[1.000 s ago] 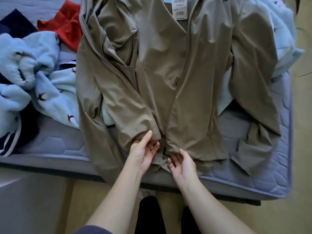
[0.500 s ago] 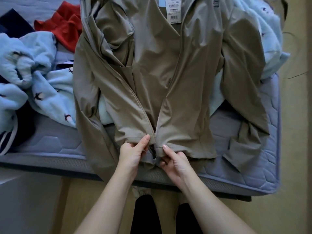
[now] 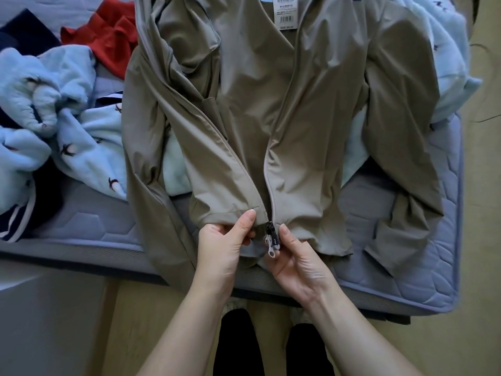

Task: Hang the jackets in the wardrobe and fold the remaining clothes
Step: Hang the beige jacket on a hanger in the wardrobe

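Zipper slider [image 3: 272, 234] at khaki jacket's [image 3: 257, 104] 6 o'clock: left hand [image 3: 219, 248] pinches one hem, right hand [image 3: 295, 264] pinches hem beside slider; seat pin fully before pulling.

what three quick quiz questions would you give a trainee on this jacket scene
1. True or false: the jacket is zipped up to its collar.
2. What does the left hand pinch? A) the jacket's bottom hem B) a red garment C) a barcode tag
3. Fill in: the zipper slider sits at the jacket's ___ end, beside the right hand.

Key: 1 false; 2 A; 3 bottom
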A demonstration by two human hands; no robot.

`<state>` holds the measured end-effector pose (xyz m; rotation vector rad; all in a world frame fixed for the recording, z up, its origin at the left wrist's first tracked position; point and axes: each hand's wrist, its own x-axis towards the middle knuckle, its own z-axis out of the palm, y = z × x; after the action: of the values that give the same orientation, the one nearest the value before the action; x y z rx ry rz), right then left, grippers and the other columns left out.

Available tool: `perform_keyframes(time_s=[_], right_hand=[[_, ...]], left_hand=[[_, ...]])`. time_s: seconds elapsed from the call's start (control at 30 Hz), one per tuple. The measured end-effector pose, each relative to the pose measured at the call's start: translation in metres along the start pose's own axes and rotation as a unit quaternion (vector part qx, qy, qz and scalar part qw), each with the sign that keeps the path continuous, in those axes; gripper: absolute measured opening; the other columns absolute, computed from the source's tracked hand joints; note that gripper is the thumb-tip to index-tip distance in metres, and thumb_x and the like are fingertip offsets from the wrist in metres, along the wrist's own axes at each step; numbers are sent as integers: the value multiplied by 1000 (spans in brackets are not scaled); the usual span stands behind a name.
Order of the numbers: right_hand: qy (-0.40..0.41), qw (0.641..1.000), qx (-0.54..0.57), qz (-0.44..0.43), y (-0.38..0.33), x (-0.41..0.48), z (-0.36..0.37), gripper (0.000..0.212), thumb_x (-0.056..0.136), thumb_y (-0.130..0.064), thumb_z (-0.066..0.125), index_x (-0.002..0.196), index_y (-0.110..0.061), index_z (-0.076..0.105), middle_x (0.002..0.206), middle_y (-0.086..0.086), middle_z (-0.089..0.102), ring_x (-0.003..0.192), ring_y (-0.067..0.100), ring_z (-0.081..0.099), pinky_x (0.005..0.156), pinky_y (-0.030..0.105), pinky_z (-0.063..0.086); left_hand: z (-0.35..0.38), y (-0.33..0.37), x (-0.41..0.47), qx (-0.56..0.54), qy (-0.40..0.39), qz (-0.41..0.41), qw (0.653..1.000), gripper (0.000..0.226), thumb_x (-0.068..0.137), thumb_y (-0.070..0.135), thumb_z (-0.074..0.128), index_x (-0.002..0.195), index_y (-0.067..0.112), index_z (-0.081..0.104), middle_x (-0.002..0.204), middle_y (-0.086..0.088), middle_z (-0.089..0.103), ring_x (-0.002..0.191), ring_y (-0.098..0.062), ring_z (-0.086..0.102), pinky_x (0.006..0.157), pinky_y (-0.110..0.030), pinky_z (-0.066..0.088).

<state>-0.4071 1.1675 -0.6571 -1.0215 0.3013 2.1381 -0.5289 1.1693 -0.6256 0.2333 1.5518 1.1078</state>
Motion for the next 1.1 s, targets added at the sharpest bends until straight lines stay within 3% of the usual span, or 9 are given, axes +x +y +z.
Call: perform_keyframes(time_s=[0.1,0.23,0.37,0.43,0.5,0.6,0.7,0.83,1.1], right_hand=[[-8,1000,-14,-7,-2,-4,4,62,39,-21,98,93,0,75,93,13,73,79,19,71,67,22,54],[-27,999,19,-13,-1,-11,15,46,45,-12,92,86,3,75,86,15,73,73,22,72,56,25,56],[5,999,25,-40,1,-17,27,18,52,-10,71,68,-1,76,73,10,73,60,16,70,49,20,53],[5,998,33,-45,3,-17,28,21,48,-9,77,67,-1,76,72,10,73,59,15,70,48,20,52],[0,998,46,-43,6,-16,27,38,37,-8,91,71,1,75,76,13,73,62,17,70,49,22,53],[3,998,53,-44,6,-16,25,47,31,-10,95,72,2,75,77,13,73,63,18,71,48,22,53],[6,997,56,-48,5,-17,28,46,33,-9,95,73,1,75,78,13,73,63,17,70,49,23,53],[28,996,68,-58,4,-17,32,24,49,-5,79,72,1,74,77,14,72,60,17,70,47,22,52],[55,996,34,-68,5,-20,37,15,52,-10,71,65,-3,75,72,10,72,57,14,68,46,21,51]], left_hand=[[3,7,-6,-9,-14,20,1000,18,65,26,72,56,12,66,54,-2,58,52,-12,54,56,-25,48],[9,11,-12,-3,-15,64,998,13,73,13,70,60,9,66,53,0,62,51,-9,58,54,-20,51],[12,11,-15,23,8,115,993,18,81,-2,66,66,9,65,57,8,66,55,-1,60,57,-14,48],[12,10,-15,35,29,134,990,18,81,0,68,66,11,65,57,10,65,56,1,59,58,-13,47],[11,9,-15,36,48,144,988,18,80,1,70,66,12,66,58,11,66,58,1,59,59,-14,47],[10,8,-16,42,51,153,986,16,80,2,70,69,13,67,62,10,67,61,0,61,62,-14,48],[10,8,-17,54,47,156,985,15,80,2,70,69,12,68,63,9,68,62,0,62,62,-14,48],[8,7,-17,44,57,160,985,14,79,3,71,70,13,69,69,8,71,67,-2,64,65,-16,50],[8,3,-17,93,64,163,980,13,80,7,73,67,8,70,69,7,71,66,-3,63,64,-16,50]])
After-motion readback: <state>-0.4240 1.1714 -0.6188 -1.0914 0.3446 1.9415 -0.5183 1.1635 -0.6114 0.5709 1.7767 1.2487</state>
